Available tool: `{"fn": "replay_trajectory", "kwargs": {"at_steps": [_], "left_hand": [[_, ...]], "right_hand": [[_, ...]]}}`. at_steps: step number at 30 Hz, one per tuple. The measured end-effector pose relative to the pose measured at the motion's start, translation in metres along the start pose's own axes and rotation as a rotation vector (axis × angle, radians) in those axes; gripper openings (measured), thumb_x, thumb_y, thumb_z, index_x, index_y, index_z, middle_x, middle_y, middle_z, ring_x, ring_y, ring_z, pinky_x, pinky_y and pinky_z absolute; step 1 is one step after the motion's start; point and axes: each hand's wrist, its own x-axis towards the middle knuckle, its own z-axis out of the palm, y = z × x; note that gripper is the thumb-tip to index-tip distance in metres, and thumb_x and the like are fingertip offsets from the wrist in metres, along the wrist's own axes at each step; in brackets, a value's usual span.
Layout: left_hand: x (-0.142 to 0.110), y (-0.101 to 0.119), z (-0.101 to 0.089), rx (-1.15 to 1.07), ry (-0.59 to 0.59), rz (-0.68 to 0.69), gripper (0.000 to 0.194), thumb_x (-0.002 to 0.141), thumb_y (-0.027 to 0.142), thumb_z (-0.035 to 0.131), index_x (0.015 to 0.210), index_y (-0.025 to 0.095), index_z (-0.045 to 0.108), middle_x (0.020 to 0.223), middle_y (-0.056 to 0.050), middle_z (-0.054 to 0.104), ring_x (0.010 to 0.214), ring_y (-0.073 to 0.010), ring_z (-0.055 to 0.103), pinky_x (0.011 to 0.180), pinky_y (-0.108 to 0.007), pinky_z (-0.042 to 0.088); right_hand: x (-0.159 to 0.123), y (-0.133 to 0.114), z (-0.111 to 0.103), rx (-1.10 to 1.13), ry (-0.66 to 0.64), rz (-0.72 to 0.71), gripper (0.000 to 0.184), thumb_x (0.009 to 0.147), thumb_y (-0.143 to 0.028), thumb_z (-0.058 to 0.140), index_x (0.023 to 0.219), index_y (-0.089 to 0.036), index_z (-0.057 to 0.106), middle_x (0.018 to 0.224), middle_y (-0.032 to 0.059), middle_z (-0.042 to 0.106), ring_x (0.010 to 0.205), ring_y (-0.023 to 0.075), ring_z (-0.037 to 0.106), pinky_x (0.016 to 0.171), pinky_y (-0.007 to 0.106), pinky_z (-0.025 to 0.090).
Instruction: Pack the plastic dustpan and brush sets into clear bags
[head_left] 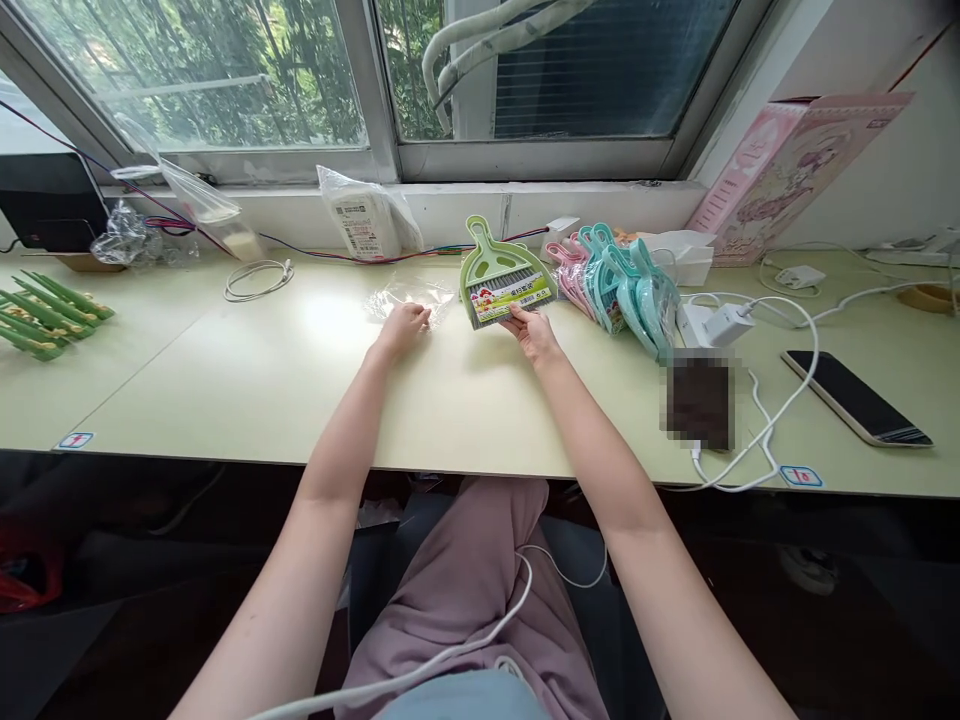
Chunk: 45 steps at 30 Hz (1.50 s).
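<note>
My right hand grips the lower edge of a green mini dustpan and brush set, thumb on its front. A printed label covers the brush, whose grey bristles show around it, and the dustpan handle points away from me. On the table to the left, my left hand has its fingers closed at the near edge of a clear plastic bag. Just right of the set lies a pile of wrapped dustpan sets, some pink and some teal.
Green bundled items lie at the far left. A coiled cable and a bagged white package are near the window. White charging cables, a blurred dark object and a phone occupy the right, with a pink box behind.
</note>
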Motion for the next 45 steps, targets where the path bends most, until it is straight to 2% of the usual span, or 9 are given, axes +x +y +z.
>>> {"fn": "replay_trajectory", "kwargs": {"at_steps": [3, 7, 11, 15, 19, 23, 31, 39, 45], "left_hand": [[-0.001, 0.003, -0.005, -0.019, 0.159, -0.011, 0.041, 0.082, 0.037, 0.061, 0.047, 0.023, 0.046, 0.068, -0.010, 0.061, 0.105, -0.0332, 0.062, 0.121, -0.053, 0.013], [-0.008, 0.003, -0.007, -0.071, 0.339, 0.006, 0.016, 0.076, 0.034, 0.071, 0.076, 0.021, 0.063, 0.105, -0.015, 0.066, 0.135, -0.0344, 0.043, 0.123, -0.054, -0.002], [-0.011, 0.012, 0.008, -0.036, 0.128, 0.040, 0.044, 0.070, 0.033, 0.077, 0.111, 0.020, 0.067, 0.135, -0.016, 0.057, 0.145, -0.0380, 0.029, 0.122, -0.056, 0.008], [-0.006, 0.007, 0.007, -0.073, -0.096, 0.071, 0.018, 0.070, 0.018, 0.070, 0.087, 0.023, 0.074, 0.108, -0.012, 0.070, 0.122, -0.0367, 0.054, 0.118, -0.055, 0.026], [-0.002, -0.014, -0.026, -0.122, 0.219, -0.017, 0.015, 0.070, 0.013, 0.067, 0.061, 0.023, 0.063, 0.069, -0.008, 0.060, 0.115, -0.0335, 0.055, 0.122, -0.063, 0.010], [-0.007, -0.022, -0.047, 0.004, 0.416, -0.199, 0.008, 0.082, 0.016, 0.058, 0.077, 0.020, 0.062, 0.088, -0.010, 0.063, 0.131, -0.0304, 0.042, 0.120, -0.070, -0.001], [-0.015, -0.001, -0.023, 0.391, -0.085, -0.195, 0.045, 0.089, 0.053, 0.056, 0.125, 0.028, 0.063, 0.144, -0.008, 0.056, 0.140, -0.0349, 0.039, 0.118, -0.066, -0.002], [-0.013, -0.004, -0.024, 0.418, 0.037, -0.165, 0.037, 0.082, 0.041, 0.069, 0.115, 0.025, 0.073, 0.124, -0.008, 0.069, 0.120, -0.0295, 0.057, 0.106, -0.041, 0.040], [-0.010, -0.005, -0.023, 0.479, 0.153, -0.249, 0.037, 0.095, 0.041, 0.048, 0.111, 0.022, 0.075, 0.111, -0.012, 0.072, 0.113, -0.0301, 0.060, 0.096, -0.041, 0.045]], "right_hand": [[0.004, -0.001, -0.006, 0.018, 0.025, 0.004, 0.008, 0.083, -0.009, 0.070, 0.087, -0.014, 0.064, 0.080, 0.0034, 0.076, 0.084, 0.0153, 0.075, 0.087, 0.029, 0.063], [0.010, 0.001, -0.011, 0.039, 0.049, 0.026, 0.007, 0.087, -0.006, 0.062, 0.085, -0.012, 0.064, 0.075, 0.0035, 0.075, 0.080, 0.0152, 0.075, 0.087, 0.030, 0.063], [0.011, 0.004, -0.013, 0.029, 0.035, 0.028, 0.006, 0.088, -0.006, 0.063, 0.085, -0.012, 0.065, 0.073, 0.0029, 0.075, 0.077, 0.0147, 0.075, 0.085, 0.030, 0.064], [0.010, 0.004, -0.011, 0.027, 0.019, 0.025, 0.006, 0.087, -0.006, 0.065, 0.086, -0.011, 0.064, 0.074, 0.0030, 0.075, 0.074, 0.0141, 0.074, 0.083, 0.030, 0.064], [0.008, 0.002, -0.011, 0.033, 0.031, 0.027, 0.007, 0.087, -0.005, 0.062, 0.084, -0.011, 0.064, 0.074, 0.0039, 0.074, 0.075, 0.0144, 0.074, 0.084, 0.030, 0.064], [0.010, 0.002, -0.013, 0.017, 0.055, 0.035, 0.008, 0.085, -0.004, 0.063, 0.083, -0.011, 0.064, 0.074, 0.0033, 0.074, 0.078, 0.0151, 0.074, 0.083, 0.029, 0.064], [0.012, 0.004, -0.013, -0.028, 0.061, 0.062, 0.010, 0.083, -0.003, 0.065, 0.088, -0.012, 0.065, 0.071, 0.0017, 0.073, 0.074, 0.0155, 0.074, 0.076, 0.029, 0.066], [0.004, 0.004, -0.007, -0.164, -0.015, 0.212, 0.016, 0.085, 0.003, 0.059, 0.087, -0.012, 0.064, 0.068, 0.0019, 0.072, 0.065, 0.0119, 0.071, 0.063, 0.022, 0.064], [-0.001, 0.006, -0.002, -0.232, -0.175, 0.259, 0.015, 0.083, 0.003, 0.062, 0.089, -0.011, 0.066, 0.080, 0.0053, 0.076, 0.070, 0.0141, 0.072, 0.072, 0.028, 0.065]]}}
